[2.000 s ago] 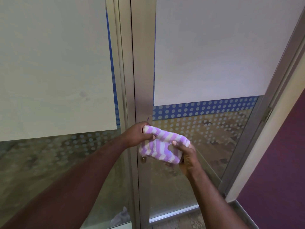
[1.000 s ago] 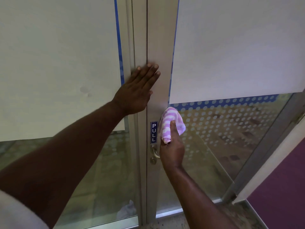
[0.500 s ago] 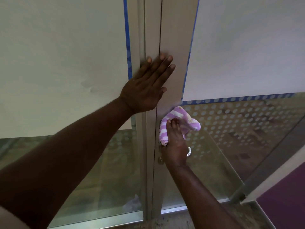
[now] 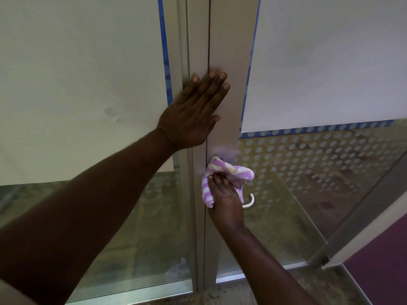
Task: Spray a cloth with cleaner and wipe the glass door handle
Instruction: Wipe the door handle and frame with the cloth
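The striped cloth [image 4: 230,171], soft, light and limp, is bunched just above the door handle [image 4: 250,202] against the door frame [image 4: 231,51]; the right hand [image 4: 226,205] grips the wad, fingers curled over it, hiding most of the door handle; the left hand [image 4: 193,115] lies flat on the door frame, fingers straight, well above the door handle; the door handle looks stiff and slick, so wrapping the striped cloth round it should grip best.

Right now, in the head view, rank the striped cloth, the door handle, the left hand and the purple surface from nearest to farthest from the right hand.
1. striped cloth, held in the right hand.
2. door handle, just right of it.
3. left hand, flat on the frame above.
4. purple surface, far lower right.
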`<state>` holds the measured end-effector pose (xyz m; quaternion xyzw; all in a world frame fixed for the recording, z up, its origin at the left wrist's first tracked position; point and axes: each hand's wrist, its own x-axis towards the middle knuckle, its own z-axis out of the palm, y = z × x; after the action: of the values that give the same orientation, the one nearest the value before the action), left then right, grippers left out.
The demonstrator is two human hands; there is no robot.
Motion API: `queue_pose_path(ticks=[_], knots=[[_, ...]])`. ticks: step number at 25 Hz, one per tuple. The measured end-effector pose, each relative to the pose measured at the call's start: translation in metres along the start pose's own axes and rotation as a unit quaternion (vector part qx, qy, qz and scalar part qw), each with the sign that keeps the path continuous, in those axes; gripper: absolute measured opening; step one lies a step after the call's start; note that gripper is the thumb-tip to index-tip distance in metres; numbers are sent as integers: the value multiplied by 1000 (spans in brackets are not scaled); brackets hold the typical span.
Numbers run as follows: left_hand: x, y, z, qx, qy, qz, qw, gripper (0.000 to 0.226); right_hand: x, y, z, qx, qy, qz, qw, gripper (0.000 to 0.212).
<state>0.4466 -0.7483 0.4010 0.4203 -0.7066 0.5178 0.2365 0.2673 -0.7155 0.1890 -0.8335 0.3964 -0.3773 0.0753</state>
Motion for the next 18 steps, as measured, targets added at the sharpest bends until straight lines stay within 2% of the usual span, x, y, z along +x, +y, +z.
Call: queue_pose_path(ticks=[5,7,11,18], knots=[[-1,0,0,9,-3,-1,1000,63,-32,1,11,-118,-143,36,982,72],[0,0,1,15,-1,1,1000,63,-37,-1,16,-157,-153,42,975,68],[-1,1,3,20,2,1,1000,62,-40,2,13,-165,-180,62,968,67],[0,1,2,23,12,0,1000,62,-59,20,3,-116,-183,84,973,70]])
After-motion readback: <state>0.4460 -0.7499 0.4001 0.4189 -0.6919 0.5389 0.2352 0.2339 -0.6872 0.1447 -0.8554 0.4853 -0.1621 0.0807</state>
